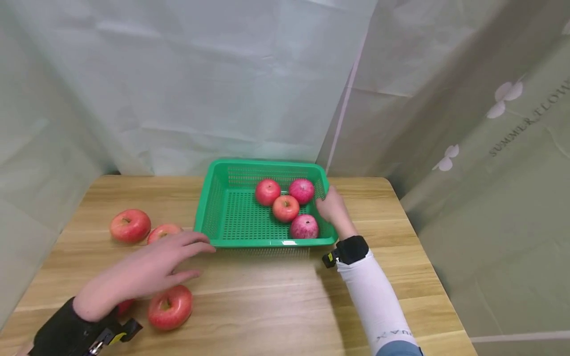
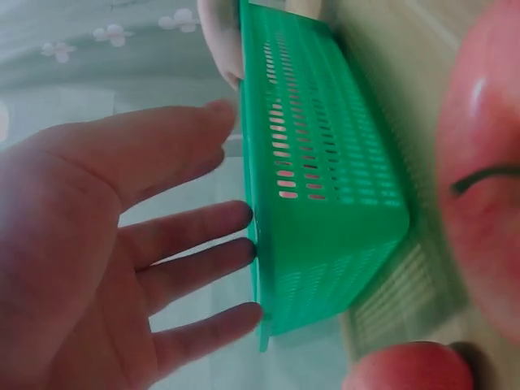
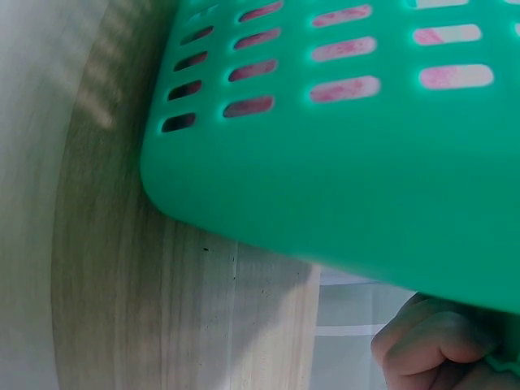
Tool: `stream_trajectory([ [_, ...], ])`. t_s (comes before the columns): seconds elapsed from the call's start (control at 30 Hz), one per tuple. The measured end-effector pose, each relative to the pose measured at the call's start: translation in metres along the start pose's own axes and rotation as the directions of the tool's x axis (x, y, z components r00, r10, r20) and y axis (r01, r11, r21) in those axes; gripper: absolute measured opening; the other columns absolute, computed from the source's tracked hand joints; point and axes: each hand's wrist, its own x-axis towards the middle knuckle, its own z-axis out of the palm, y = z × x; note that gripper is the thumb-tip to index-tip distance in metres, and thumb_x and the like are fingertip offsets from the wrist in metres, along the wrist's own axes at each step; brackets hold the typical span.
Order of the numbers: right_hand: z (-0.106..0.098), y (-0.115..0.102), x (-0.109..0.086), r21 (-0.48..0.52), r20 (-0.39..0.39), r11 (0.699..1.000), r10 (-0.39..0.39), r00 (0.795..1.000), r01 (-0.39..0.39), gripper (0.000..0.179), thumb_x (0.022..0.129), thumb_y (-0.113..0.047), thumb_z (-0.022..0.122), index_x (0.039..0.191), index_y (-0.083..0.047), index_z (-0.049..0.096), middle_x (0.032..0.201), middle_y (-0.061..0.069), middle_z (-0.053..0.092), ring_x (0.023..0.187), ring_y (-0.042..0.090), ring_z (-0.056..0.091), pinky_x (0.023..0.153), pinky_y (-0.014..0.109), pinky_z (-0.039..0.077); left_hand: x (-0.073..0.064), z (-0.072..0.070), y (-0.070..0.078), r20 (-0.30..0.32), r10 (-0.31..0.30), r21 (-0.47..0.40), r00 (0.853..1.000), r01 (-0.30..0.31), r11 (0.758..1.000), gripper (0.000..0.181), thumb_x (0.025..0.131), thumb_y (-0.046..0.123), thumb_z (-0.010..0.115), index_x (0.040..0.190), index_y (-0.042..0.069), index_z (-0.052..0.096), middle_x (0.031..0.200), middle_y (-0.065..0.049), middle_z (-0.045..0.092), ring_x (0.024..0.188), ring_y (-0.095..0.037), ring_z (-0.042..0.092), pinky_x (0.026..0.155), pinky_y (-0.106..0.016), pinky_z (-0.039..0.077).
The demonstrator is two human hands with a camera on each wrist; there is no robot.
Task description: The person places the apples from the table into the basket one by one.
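Note:
A green perforated plastic basket (image 1: 242, 212) stands at the back middle of the table. Inside, toward its right side, lie a red apple (image 1: 267, 192), another apple (image 1: 286, 208) and two streaked magenta round fruits (image 1: 305, 227). My right hand (image 1: 335, 210) grips the basket's right rim, its fingers curled over the edge. Beside the front left corner is my left hand (image 1: 147, 267), fingers spread and nearly straight. In the left wrist view its fingertips (image 2: 244, 318) meet the rim; whether they press on it I cannot tell.
Several apples lie on the wooden table (image 1: 267, 306) at the left: one at the back (image 1: 130, 225), one partly behind my left hand (image 1: 165, 230), one in front (image 1: 170, 307), another mostly hidden by the wrist. Pale curtain (image 1: 213, 84) hangs behind and at both sides.

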Motion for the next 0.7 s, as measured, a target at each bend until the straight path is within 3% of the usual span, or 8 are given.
stream_trajectory([
  [0.13,0.001,0.002,0.0,0.013,0.008,1.0,-0.001,1.0,0.001,0.06,0.106,-0.018,0.055,0.157,0.007,0.034,0.145,0.03,0.054,0.129,0.044,0.058,0.099,0.061,0.055,-0.019,0.006,0.006,-0.079,0.004,0.049,0.997,0.0,0.999,0.058,0.083,0.028,0.093,0.136,0.028,0.069,0.145,0.002,0.057,0.133,-0.022,0.054,0.101,-0.045,0.052],
  [0.27,0.001,0.002,0.002,0.016,0.002,1.0,-0.008,1.0,0.008,0.058,0.106,-0.018,0.055,0.155,0.006,0.036,0.142,0.029,0.055,0.127,0.044,0.059,0.098,0.061,0.056,-0.036,0.015,0.012,-0.115,0.018,0.067,0.993,-0.01,0.998,0.065,0.077,0.024,0.096,0.135,0.025,0.069,0.138,0.009,0.057,0.124,-0.014,0.056,0.094,-0.038,0.056],
  [0.37,0.001,0.002,0.003,0.022,0.004,1.0,-0.003,1.0,0.003,0.06,0.107,-0.02,0.055,0.157,0.006,0.034,0.144,0.03,0.055,0.127,0.044,0.059,0.095,0.06,0.057,-0.049,0.026,0.018,-0.107,0.003,0.06,0.994,0.004,0.998,0.067,0.075,0.027,0.098,0.135,0.027,0.069,0.135,0.012,0.058,0.116,-0.011,0.058,0.09,-0.036,0.059],
  [0.47,0.001,0.001,0.003,0.021,0.009,1.0,0.003,1.0,-0.003,0.062,0.107,-0.02,0.054,0.159,0.005,0.032,0.145,0.03,0.054,0.126,0.044,0.06,0.093,0.06,0.058,-0.06,0.036,0.023,-0.059,-0.042,0.045,0.997,0.045,0.998,0.07,0.078,0.037,0.097,0.14,0.029,0.066,0.137,0.008,0.059,0.117,-0.016,0.06,0.089,-0.041,0.06],
  [0.6,-0.001,0.0,0.003,0.022,0.012,1.0,0.004,1.0,-0.004,0.06,0.108,-0.02,0.054,0.158,0.004,0.033,0.142,0.029,0.055,0.125,0.044,0.061,0.092,0.059,0.059,-0.069,0.048,0.026,0.006,-0.096,0.03,0.995,0.096,0.995,0.078,0.08,0.048,0.094,0.148,0.03,0.061,0.143,0.003,0.059,0.123,-0.022,0.06,0.09,-0.048,0.061],
  [0.7,-0.001,0.0,0.003,0.027,0.015,1.0,0.006,1.0,-0.007,0.06,0.108,-0.02,0.054,0.158,0.004,0.032,0.142,0.029,0.055,0.125,0.043,0.061,0.094,0.059,0.058,-0.073,0.057,0.025,0.009,-0.098,0.03,0.995,0.098,0.995,0.083,0.077,0.049,0.095,0.149,0.029,0.061,0.144,0.0,0.059,0.125,-0.024,0.059,0.09,-0.052,0.06],
])
